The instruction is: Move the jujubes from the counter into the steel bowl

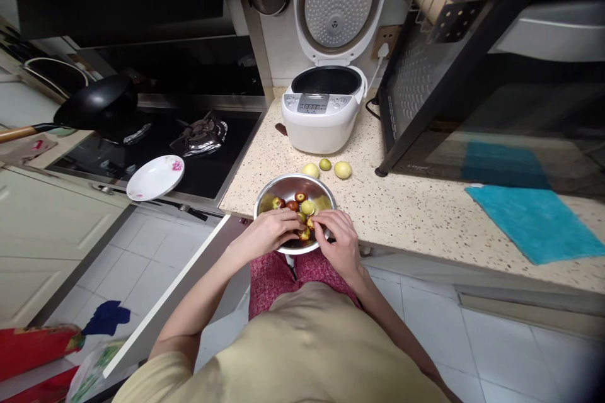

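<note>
A steel bowl (270, 192) stands at the counter's front edge and holds several small red and green jujube fruits (300, 202). My left hand (269, 232) and my right hand (340, 236) meet over the bowl's near side. Their fingertips pinch one small fruit (308, 224) between them. Three pale green fruits (326, 168) lie on the speckled counter (416, 208) just behind the bowl.
A white rice cooker (325, 110) with its lid up stands behind the fruits. A black rack (472, 75) fills the right. A blue cloth (534, 220) lies on the counter. To the left are a gas stove (189, 138), a wok (99, 101) and a white plate (155, 177).
</note>
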{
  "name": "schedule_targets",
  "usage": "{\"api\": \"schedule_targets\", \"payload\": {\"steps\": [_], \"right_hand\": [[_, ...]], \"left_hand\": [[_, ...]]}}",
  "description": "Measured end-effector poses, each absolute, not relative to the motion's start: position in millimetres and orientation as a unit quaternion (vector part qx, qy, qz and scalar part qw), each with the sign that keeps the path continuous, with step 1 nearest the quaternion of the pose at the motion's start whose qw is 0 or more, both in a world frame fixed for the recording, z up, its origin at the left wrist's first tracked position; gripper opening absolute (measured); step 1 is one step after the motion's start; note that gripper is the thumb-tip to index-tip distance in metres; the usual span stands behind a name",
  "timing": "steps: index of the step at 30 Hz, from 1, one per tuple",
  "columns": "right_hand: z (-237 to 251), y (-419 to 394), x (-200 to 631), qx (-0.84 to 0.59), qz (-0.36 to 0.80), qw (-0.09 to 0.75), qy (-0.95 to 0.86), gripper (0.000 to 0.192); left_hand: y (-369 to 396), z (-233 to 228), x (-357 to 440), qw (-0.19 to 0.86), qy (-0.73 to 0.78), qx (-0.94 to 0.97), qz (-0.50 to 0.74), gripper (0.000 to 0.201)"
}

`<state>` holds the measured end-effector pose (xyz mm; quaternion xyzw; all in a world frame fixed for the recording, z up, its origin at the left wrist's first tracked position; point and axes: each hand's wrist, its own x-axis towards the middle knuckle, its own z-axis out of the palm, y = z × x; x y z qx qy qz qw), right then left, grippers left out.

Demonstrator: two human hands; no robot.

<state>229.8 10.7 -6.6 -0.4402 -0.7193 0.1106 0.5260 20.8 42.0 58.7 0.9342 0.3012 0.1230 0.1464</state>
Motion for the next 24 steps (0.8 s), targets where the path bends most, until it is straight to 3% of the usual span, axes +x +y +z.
{"api": "schedule_targets", "payload": {"steps": [9,15,24], "right_hand": [[0.8,25.7,241.2,-0.451,0.075,0.530,-0.715,0.017],[6.1,86.3,270.6,-0.466,0.016,0.523,-0.714,0.016],[4.0,170.3,273.8,-0.491,-0.022,0.315,-0.812,0.027]], "left_hand": [[36.4,58.9,19.4,0.124,0.331,0.928,0.120,0.021],[19.9,60.6,9.8,0.135,0.378,0.891,0.209,0.025],[-2.8,45.0,12.3,0.131,0.443,0.811,0.359,0.025]]}}
